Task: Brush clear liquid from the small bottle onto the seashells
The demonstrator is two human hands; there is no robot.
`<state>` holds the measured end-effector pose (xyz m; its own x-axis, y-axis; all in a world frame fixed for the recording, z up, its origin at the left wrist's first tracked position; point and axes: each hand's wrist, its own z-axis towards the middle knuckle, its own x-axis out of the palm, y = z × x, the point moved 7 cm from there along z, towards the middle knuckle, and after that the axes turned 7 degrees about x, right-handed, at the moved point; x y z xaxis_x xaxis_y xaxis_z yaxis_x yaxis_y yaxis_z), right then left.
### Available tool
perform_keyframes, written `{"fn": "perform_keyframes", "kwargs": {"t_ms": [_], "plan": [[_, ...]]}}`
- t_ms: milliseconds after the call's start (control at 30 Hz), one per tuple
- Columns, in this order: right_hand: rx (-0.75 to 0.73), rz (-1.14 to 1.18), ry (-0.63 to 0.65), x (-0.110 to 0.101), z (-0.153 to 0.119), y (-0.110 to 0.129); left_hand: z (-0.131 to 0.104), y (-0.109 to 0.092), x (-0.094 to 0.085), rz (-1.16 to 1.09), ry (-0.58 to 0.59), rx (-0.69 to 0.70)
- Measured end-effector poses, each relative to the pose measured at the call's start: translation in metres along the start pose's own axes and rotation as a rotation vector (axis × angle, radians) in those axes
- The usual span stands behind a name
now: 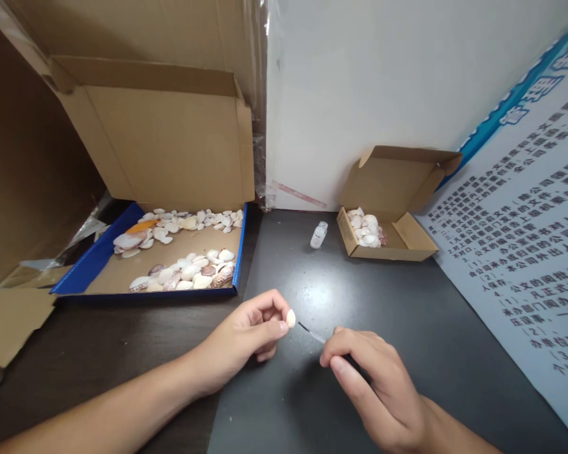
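Note:
Between the thumb and fingers of my left hand [260, 325] is a small whitish seashell [291, 318], pinched by its edge. My right hand [373, 378] grips a thin brush [312, 332] with a dark tip and a clear stem; the rest of its handle is hidden in the fingers. The dark tip points at the shell and sits just to its right, with a small gap between them. Behind the hands, a small glass bottle [319, 235] with whitish contents stands uncapped on the dark table mat [435, 315].
At the left lies an open blue-edged cardboard box [99, 268] with many shells in two groups. A smaller open cardboard box [388, 253] at the back right holds a heap of shells. A white panel [360, 82] rises behind, and a printed poster [525, 252] borders the right.

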<state>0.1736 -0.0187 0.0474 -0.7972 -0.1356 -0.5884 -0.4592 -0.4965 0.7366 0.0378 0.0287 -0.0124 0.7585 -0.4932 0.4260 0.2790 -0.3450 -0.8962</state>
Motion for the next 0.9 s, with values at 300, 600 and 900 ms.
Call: {"fn": "perform_keyframes", "kwargs": {"t_ms": [300,600,900], "plan": [[-0.030,-0.016,-0.007,0.0021,0.0013,0.0006,-0.0031,-0.0007,0.0047,-0.313,0.019,-0.128],[-0.036,-0.026,0.011,0.0039,0.0005,0.0005,-0.0032,0.0064,0.0054,-0.097,0.068,-0.095],[-0.068,0.058,0.045,0.0038,-0.0004,0.0026,0.0001,0.0048,0.0014,-0.072,0.019,-0.034]]}}
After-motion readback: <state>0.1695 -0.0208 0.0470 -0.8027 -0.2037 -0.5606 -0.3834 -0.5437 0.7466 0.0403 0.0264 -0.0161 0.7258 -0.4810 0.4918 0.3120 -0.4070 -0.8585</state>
